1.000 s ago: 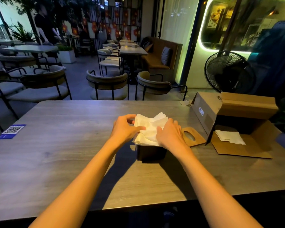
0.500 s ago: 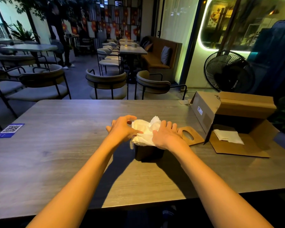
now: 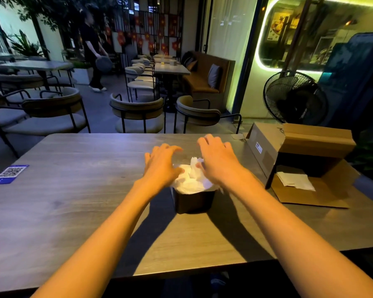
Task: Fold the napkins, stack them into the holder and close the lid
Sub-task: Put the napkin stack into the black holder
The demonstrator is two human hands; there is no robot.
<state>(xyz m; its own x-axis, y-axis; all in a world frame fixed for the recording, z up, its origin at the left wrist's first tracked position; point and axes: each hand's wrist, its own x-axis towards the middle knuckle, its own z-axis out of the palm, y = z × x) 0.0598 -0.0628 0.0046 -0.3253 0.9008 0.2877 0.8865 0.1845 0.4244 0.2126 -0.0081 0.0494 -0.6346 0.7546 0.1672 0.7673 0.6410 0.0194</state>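
A dark square napkin holder (image 3: 193,201) stands in the middle of the wooden table (image 3: 78,203). White napkins (image 3: 191,180) bulge out of its top, crumpled and uneven. My left hand (image 3: 160,165) hovers over the holder's left side with fingers spread, holding nothing. My right hand (image 3: 218,162) hovers over the right side, fingers spread too, its heel close above the napkins. The wooden lid is hidden behind my right hand.
An open cardboard box (image 3: 306,160) lies on its side at the right, with a few flat napkins (image 3: 294,179) on its flap. A blue QR card (image 3: 9,174) sits at the table's left edge. Chairs (image 3: 136,112) line the far side; a fan (image 3: 295,97) stands behind the box.
Both hands have lifted off the napkin pile and opened, moving forward over the holder. The napkins sit lower in the holder than a second ago.
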